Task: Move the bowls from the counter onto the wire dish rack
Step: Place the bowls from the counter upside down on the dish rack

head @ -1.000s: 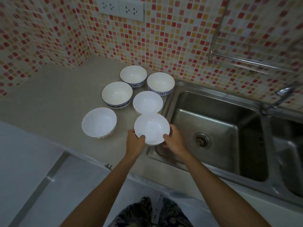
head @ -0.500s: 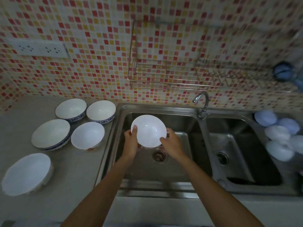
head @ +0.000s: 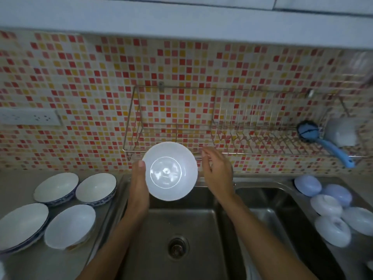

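Observation:
My left hand [head: 139, 186] grips a plain white bowl [head: 170, 171] by its left rim, thumb on the edge, and holds it above the sink just below the front rail of the wire dish rack [head: 232, 138] on the tiled wall. The bowl's inside faces me. My right hand [head: 218, 172] hovers open just right of the bowl, fingers apart and off the rim. Several more bowls stand on the counter at the left: two blue-rimmed ones [head: 56, 187] [head: 96, 187], a wide blue-rimmed one [head: 22, 226] and a plain white one [head: 69, 226].
A steel double sink [head: 179, 235] lies under my arms. Several upturned pale bowls [head: 331, 215] sit at the right of the sink. A blue dish brush [head: 323, 141] and a white cup [head: 341, 131] occupy the rack's right end. A socket strip [head: 30, 117] is on the wall at left.
The bowl went from the counter, over the sink, up to the rack's front rail. My right hand has let go of it and opened; my view tilted upward.

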`<control>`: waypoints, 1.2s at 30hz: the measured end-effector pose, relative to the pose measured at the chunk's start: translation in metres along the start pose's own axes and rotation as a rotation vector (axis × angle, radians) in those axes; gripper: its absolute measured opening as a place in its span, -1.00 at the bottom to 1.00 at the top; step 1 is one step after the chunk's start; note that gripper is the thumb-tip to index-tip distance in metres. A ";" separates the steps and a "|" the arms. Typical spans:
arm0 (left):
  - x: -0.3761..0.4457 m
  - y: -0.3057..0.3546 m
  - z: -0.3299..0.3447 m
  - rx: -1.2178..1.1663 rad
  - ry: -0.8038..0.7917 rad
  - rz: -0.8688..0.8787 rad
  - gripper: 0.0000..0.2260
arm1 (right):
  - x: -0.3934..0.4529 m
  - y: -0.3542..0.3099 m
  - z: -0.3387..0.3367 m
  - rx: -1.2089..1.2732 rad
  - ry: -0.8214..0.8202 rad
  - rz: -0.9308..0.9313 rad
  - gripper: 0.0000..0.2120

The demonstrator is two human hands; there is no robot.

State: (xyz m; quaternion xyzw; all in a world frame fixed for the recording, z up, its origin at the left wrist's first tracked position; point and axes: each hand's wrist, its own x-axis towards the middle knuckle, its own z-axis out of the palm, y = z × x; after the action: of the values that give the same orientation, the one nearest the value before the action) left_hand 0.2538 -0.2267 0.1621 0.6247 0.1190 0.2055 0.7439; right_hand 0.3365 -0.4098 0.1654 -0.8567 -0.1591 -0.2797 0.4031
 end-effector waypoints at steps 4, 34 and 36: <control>0.024 0.041 0.020 -0.030 0.034 0.100 -0.84 | 0.025 0.016 0.004 -0.172 -0.006 -0.119 -0.66; 0.143 0.020 0.107 1.280 -0.514 0.679 -0.18 | 0.013 0.047 0.038 -0.337 0.189 -0.238 -0.64; 0.144 0.021 0.107 1.285 -0.522 0.666 -0.18 | 0.013 0.048 0.039 -0.333 0.183 -0.237 -0.64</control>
State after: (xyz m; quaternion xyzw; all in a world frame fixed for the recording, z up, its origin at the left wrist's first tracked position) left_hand 0.4247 -0.2531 0.2142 0.9652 -0.1589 0.1551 0.1378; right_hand 0.3841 -0.4090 0.1239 -0.8577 -0.1730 -0.4243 0.2331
